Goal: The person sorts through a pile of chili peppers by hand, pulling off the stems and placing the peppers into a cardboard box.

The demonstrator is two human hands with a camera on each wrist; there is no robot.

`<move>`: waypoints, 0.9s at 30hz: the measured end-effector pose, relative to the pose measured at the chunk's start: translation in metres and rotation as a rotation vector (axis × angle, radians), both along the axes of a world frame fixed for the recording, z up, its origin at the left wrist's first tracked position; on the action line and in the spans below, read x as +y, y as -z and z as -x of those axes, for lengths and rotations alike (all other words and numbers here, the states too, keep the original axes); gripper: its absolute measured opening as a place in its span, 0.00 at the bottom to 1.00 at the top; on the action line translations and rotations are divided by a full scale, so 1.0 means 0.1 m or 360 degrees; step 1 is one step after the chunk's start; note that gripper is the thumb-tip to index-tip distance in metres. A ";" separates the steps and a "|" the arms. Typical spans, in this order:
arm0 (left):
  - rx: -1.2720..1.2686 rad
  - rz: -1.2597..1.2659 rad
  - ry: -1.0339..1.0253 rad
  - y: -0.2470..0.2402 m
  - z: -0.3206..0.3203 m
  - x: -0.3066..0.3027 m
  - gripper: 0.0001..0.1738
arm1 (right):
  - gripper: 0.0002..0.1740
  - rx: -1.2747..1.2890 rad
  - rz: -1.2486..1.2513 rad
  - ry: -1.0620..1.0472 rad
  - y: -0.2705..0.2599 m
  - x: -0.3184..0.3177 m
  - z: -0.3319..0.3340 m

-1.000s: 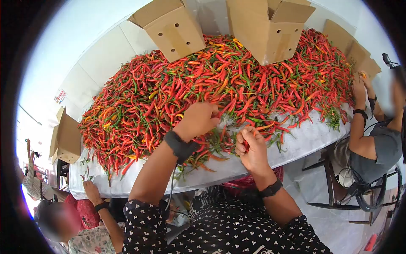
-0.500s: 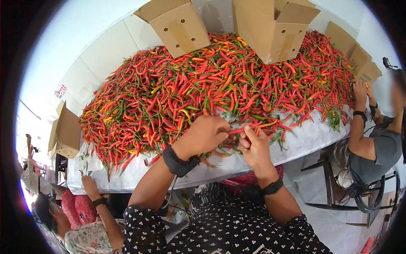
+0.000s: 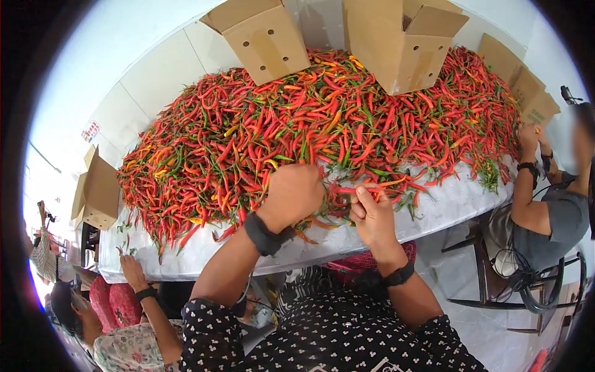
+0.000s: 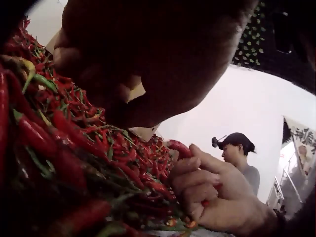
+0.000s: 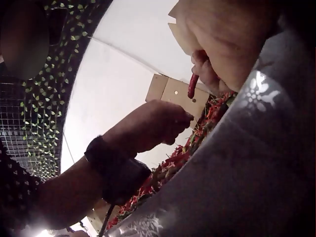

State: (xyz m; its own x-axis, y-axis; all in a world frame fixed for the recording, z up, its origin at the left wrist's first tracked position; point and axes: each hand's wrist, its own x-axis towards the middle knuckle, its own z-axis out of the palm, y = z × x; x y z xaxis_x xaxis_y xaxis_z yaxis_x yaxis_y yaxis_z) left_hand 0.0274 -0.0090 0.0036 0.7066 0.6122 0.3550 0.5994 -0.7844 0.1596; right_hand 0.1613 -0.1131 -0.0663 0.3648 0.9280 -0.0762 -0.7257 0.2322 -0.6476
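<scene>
A large heap of red chilies (image 3: 248, 130), with some orange, yellow and green ones, covers much of the table. My right hand (image 3: 375, 223) pinches a red chili (image 5: 192, 87) between thumb and fingers; in the head view its free part points left. Left of it, my left hand (image 3: 292, 197) is held over the heap's near edge, back of the hand up. Its fingers look bent in the right wrist view, where the left hand (image 5: 148, 126) is seen from the side. Whether those fingertips hold anything is hidden.
Two cardboard boxes (image 3: 266, 53) (image 3: 400, 53) stand on the heap's far side, and another box (image 3: 99, 192) is at the left. Pale sheeting (image 3: 434, 208) shows along the table's near edge. People reach in at the left (image 3: 133, 273) and right (image 3: 530, 139).
My left hand reached in beside the right hand's chili, then drew back a little to the left and turned. My right hand has stayed nearly in place, still pinching a chili.
</scene>
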 end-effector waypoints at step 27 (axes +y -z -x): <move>0.0432 0.0046 0.0399 0.17 -0.35 0.55 0.06 | 0.15 0.0264 -0.0131 -0.0094 -0.02 0.00 -0.10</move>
